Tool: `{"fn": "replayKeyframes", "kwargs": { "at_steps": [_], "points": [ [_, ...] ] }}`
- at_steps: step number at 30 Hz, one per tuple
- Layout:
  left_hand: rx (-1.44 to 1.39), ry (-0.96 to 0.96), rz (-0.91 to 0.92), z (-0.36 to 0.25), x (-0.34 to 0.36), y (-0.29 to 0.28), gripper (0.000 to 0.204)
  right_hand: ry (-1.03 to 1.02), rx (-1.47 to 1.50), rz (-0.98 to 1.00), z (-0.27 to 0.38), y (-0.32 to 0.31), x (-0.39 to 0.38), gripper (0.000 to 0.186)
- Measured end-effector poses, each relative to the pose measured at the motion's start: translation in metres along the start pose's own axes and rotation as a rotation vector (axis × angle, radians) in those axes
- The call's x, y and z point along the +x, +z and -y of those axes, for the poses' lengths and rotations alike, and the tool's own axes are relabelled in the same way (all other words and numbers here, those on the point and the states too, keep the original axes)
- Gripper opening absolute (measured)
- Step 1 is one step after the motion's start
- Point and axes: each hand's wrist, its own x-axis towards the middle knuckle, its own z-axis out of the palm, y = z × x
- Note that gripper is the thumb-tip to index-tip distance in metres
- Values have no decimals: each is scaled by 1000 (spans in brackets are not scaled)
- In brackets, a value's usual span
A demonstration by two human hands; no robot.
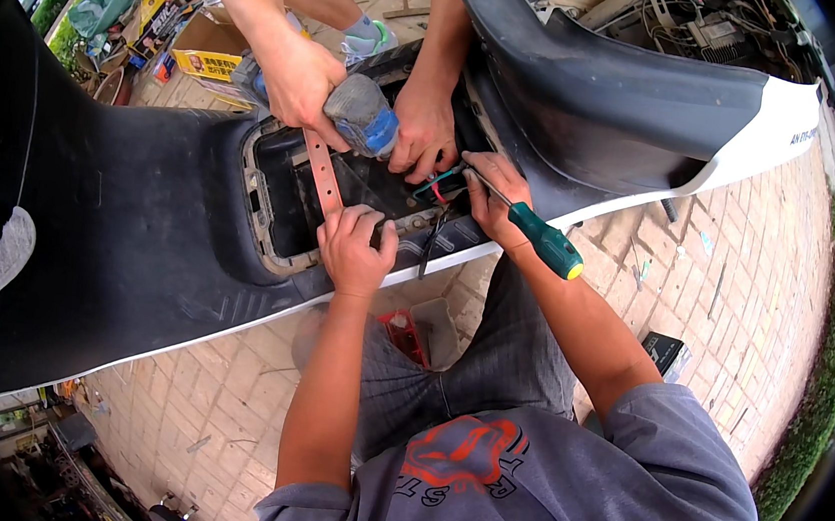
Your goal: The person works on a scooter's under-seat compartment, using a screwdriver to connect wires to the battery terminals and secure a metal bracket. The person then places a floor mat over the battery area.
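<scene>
My right hand [497,200] is closed around a screwdriver [545,241] with a green handle and yellow end cap, its thin shaft pointing left over the opening. My left hand [358,250] has its fingers curled at the near end of a reddish flat strip with holes [322,173], which lies across the rectangular opening in a black plastic floorboard [173,187]. Red and teal wires [435,184] lie near the screwdriver's shaft. Across from me, another person grips a grey and blue power tool [363,117] over the strip; that person's other hand [424,126] reaches toward the wires.
A curved black panel with white trim [613,109] rises at the far right. An open cardboard box [212,48] and piled odds and ends stand at the far left. A red and grey container [416,333] sits below my hands; a black box [663,352] lies on the brick paving [194,390].
</scene>
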Motion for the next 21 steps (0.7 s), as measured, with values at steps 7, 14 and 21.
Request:
{"fn": "replayKeyframes", "kwargs": {
  "at_steps": [7, 14, 21],
  "points": [
    [-1, 7, 0, 0, 0, 1, 16, 4, 2, 8, 0, -1, 0, 25],
    [2, 8, -9, 0, 1, -1, 15, -2, 15, 2, 0, 0, 0, 25],
    [-1, 9, -11, -1, 1, 0, 15, -11, 4, 0, -1, 0, 0, 26]
  ]
}}
